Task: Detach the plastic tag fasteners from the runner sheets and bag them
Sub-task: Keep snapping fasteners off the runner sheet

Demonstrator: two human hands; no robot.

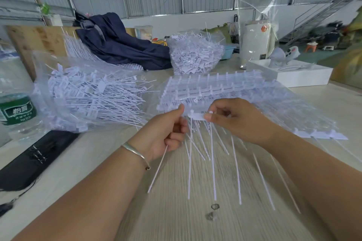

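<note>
Right, I see two hands working over a pale wooden table [172,211]. My left hand [166,133] is curled into a loose fist around one thin white fastener [157,170], whose stem sticks out below the palm toward me. My right hand [235,119] pinches the flat white head of a runner strip [197,116] between thumb and forefinger; the strip sits just between the two hands, and about six or seven long stems hang down from it toward me, slightly fanned and blurred.

Beyond the right hand lies a stack of runner sheets [215,86] in clear film: white, comb-like, with rows of small square heads on cross bars. Left of the left hand sits one clear bag [88,100] stuffed with loose fasteners, each a thin stem with a small flat tab. A second full bag [194,55] stands farther off, past the stack.

Far left of the left hand I count one green-labelled bottle [17,111] and one black flat object [33,158]. One dark blue garment [121,43] lies behind the bags, and one white tray [293,74] sits beyond the right hand.
</note>
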